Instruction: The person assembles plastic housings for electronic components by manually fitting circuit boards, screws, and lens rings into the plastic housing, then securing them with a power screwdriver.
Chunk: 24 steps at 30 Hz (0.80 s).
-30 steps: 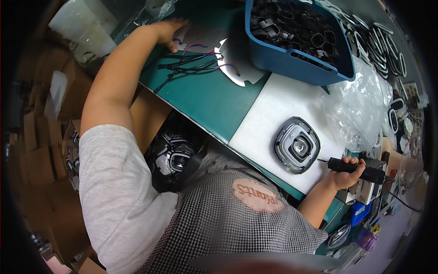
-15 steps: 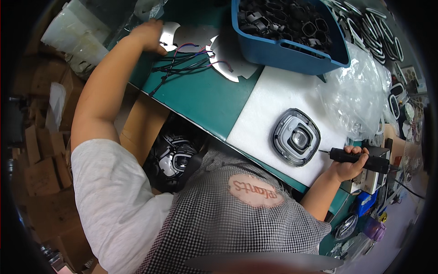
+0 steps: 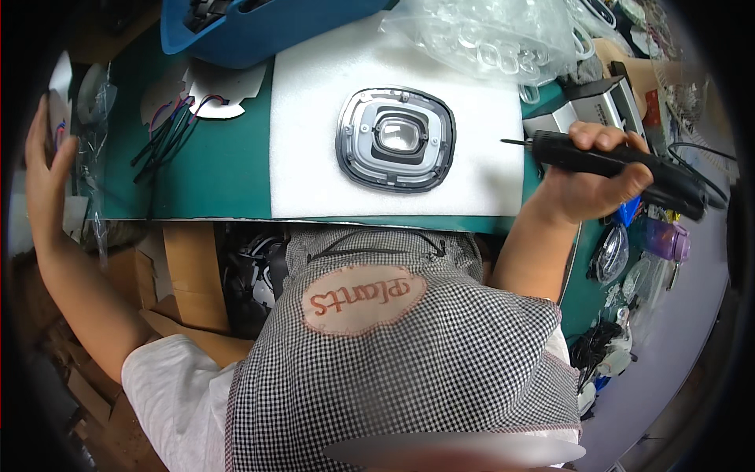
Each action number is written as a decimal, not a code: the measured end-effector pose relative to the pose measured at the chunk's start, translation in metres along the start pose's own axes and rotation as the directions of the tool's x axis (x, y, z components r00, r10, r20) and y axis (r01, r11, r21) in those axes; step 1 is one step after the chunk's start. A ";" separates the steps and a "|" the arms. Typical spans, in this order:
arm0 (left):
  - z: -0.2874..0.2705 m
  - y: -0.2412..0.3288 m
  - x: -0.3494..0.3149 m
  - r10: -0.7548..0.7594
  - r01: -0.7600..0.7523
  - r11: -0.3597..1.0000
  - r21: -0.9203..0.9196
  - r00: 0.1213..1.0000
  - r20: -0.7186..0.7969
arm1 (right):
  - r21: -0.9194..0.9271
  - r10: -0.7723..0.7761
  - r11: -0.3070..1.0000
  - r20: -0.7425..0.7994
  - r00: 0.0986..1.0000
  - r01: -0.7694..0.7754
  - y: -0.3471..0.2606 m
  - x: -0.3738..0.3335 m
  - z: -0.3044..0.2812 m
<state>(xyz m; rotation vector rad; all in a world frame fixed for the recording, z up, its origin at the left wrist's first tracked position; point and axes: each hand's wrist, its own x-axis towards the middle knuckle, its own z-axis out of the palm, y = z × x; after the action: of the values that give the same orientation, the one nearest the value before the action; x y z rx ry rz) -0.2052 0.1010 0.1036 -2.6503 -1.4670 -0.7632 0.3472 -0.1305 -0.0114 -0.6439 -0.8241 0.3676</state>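
Note:
At the far left, my left hand (image 3: 49,169) is raised, fingers closed on a thin white curved plate (image 3: 60,86) with a bit of coloured wire on it. My right hand (image 3: 594,177) wraps round a black electric screwdriver (image 3: 582,153), its thin bit pointing left toward the work area. Between the hands, a rounded-square black and grey housing (image 3: 366,145) with a clear lens (image 3: 399,135) in its centre lies flat on a white foam sheet (image 3: 311,177). Neither hand touches it.
More white curved plates (image 3: 236,81) with dark wire leads (image 3: 167,141) lie on the green table mat (image 3: 220,185). Behind them stands a blue bin (image 3: 259,39) of black parts. A clear plastic bag (image 3: 495,39) lies at the back right. Cardboard boxes (image 3: 197,275) stand below the table's left.
My left hand has lifted a white plate off the table's far left side. My right hand still grips the screwdriver, now raised higher. The whole view has turned and shifted.

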 end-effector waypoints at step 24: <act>0.168 0.209 -0.026 0.059 -0.038 0.992 -0.119 0.982 0.181 | -0.001 -0.292 0.956 0.074 0.954 0.293 -0.043 0.012 -0.043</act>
<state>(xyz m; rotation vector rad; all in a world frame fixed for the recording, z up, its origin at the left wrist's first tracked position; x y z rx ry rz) 0.0189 0.0051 -0.0103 -2.9022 -1.4314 -0.6313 0.3907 -0.1732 0.0018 -0.5118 -0.9778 0.1174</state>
